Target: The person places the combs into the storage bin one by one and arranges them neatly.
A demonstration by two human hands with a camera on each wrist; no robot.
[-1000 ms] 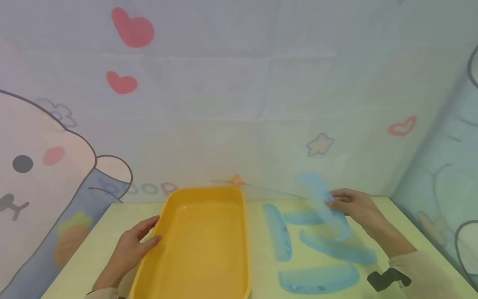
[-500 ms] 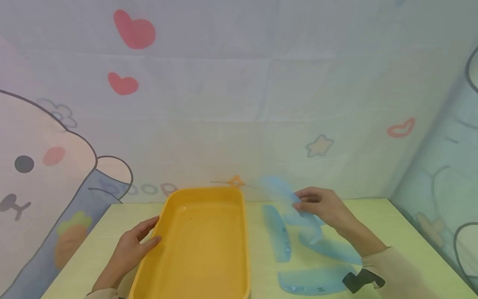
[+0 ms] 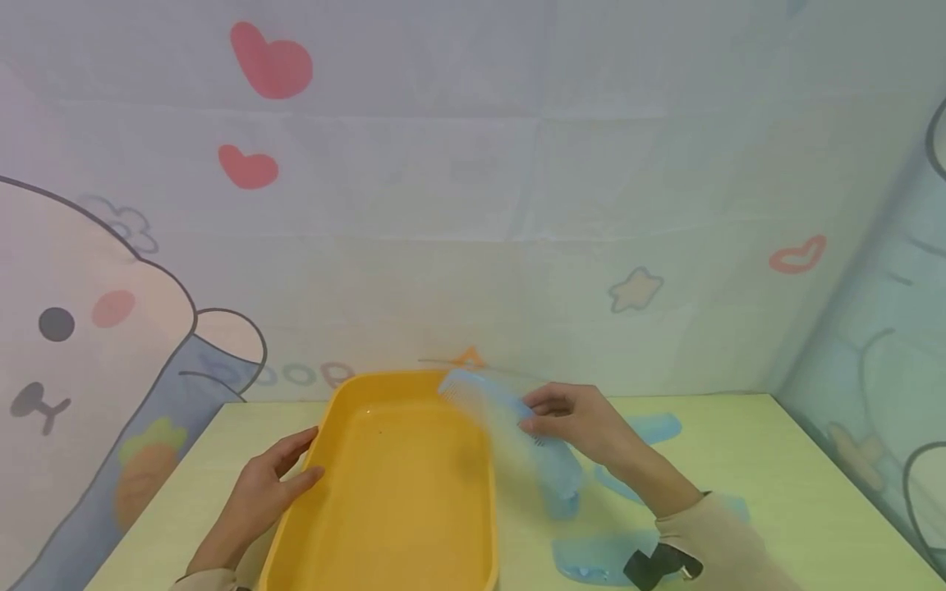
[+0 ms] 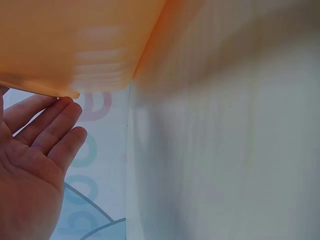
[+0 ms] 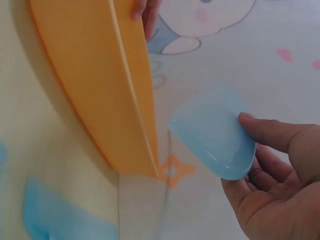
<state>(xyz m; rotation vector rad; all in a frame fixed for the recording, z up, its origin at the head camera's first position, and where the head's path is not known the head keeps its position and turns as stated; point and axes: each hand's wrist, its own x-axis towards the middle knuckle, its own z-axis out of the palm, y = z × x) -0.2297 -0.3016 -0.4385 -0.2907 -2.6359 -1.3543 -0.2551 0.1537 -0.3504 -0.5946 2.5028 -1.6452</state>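
Note:
A translucent blue comb (image 3: 510,419) hangs tilted in the air, its far end overlapping the right rim of the yellow tray (image 3: 493,509) in the head view. My right hand (image 3: 580,419) pinches it between thumb and fingers. In the right wrist view the comb (image 5: 220,132) appears end-on, beside the tray's outer wall (image 5: 82,75). My left hand (image 3: 262,488) holds the tray's left rim, thumb over the edge and fingers on the outside. From the left wrist, those fingers (image 4: 55,125) reach up to the lip of the tray (image 4: 100,45).
Several more blue combs lie on the pale yellow table (image 3: 769,460) right of the tray, including a comb at the back (image 3: 654,427) and a comb near the front (image 3: 591,554). My right forearm partly covers them. A printed cloth wall (image 3: 414,180) stands behind the table.
My right hand has carried the comb leftward, from above the other combs to the tray's right rim. My left hand and the tray have stayed in place.

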